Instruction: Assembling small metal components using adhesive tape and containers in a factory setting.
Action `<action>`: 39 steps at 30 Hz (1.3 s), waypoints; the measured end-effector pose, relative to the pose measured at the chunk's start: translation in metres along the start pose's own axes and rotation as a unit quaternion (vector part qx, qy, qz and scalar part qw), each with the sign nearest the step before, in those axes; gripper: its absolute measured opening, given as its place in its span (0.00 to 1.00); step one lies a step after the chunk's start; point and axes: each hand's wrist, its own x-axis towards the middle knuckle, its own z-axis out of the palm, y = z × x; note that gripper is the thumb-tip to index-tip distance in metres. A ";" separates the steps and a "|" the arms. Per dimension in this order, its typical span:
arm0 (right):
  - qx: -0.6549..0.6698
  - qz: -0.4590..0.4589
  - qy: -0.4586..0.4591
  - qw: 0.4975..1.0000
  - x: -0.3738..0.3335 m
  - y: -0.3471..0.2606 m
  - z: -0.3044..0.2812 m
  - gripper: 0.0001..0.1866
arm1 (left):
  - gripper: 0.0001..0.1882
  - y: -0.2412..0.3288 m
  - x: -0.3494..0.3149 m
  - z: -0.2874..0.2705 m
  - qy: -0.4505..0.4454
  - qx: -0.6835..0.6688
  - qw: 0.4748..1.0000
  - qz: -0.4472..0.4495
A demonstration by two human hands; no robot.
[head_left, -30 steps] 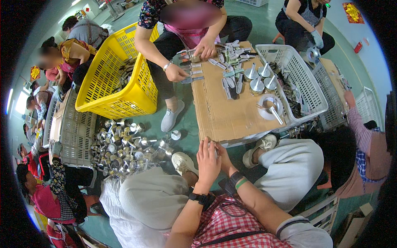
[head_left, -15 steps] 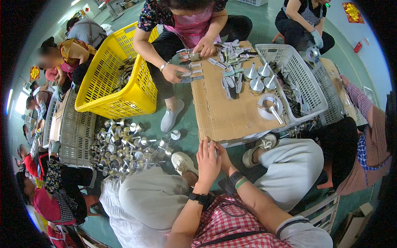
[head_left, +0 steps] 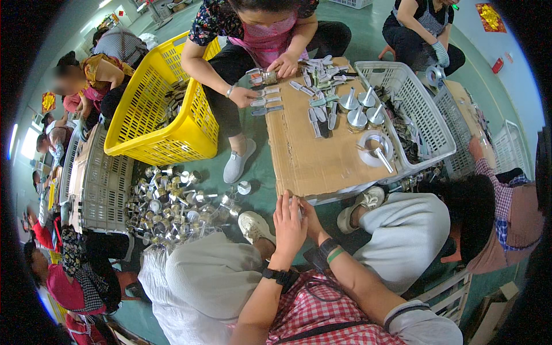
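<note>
A: Quick one, hands?
B: Left hand (head_left: pixel 289 223) lies against the right hand (head_left: pixel 313 221), its fingers stretched out and close together. Palms are hidden, so I can't tell whether either one grips anything.
A: Nearest thing?
B: Cardboard sheet (head_left: pixel 310 167), flat, its near edge right at the fingertips.
A: Handling?
B: Looks light, fairly stiff, dry rather than slippery; likely creases at the edges. Best hold: opposite edges, flat fingers under, thumbs on top. Load makes it awkward to lift.
A: Load?
B: White roll (head_left: pixel 367 159) toward the right edge; beyond it, metal discs (head_left: pixel 356 119) with upright stems. Those seem rigid, smooth, maybe slick; pinch by the stem.
A: Farther?
B: Loose pile of flat strips (head_left: pixel 326 99), then a co-worker's hand (head_left: pixel 244 96) at the sheet's left edge, by more strips laid in a row.
</note>
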 end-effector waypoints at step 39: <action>-0.095 0.012 -0.007 0.995 0.000 0.001 -0.008 0.14 | 0.28 0.002 -0.001 -0.001 0.014 -0.006 1.000 0.002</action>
